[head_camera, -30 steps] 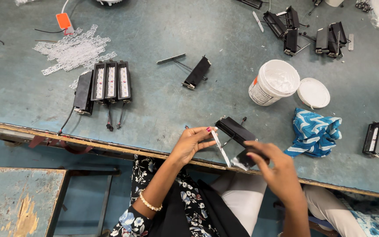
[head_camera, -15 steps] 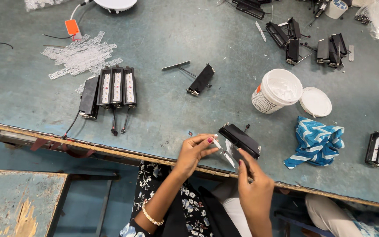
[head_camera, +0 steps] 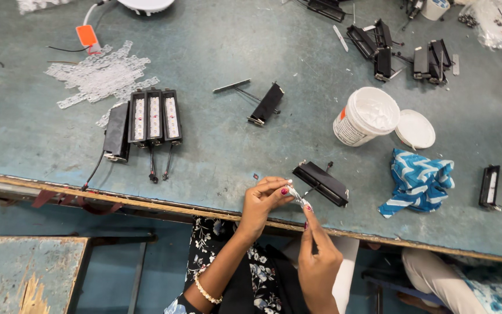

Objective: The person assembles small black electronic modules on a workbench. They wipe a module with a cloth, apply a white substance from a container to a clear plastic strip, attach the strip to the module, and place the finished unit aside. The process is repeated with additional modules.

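- A white tub [head_camera: 367, 116] stands open on the table [head_camera: 216, 145], pale paste inside, its round lid [head_camera: 415, 129] lying just beside it.
- At the table's near edge, the left hand [head_camera: 262, 200] and right hand [head_camera: 318, 264] pinch a small pale strip [head_camera: 296, 196] between their fingers [head_camera: 280, 189], close to a black housing [head_camera: 321, 183].
- A blue patterned cloth [head_camera: 416, 181] lies right of the housing; bare tabletop stretches between it and three lamp modules [head_camera: 154, 117].

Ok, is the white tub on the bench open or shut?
Open. The white tub stands upright with its mouth uncovered, and its round white lid lies flat on the bench right beside it.
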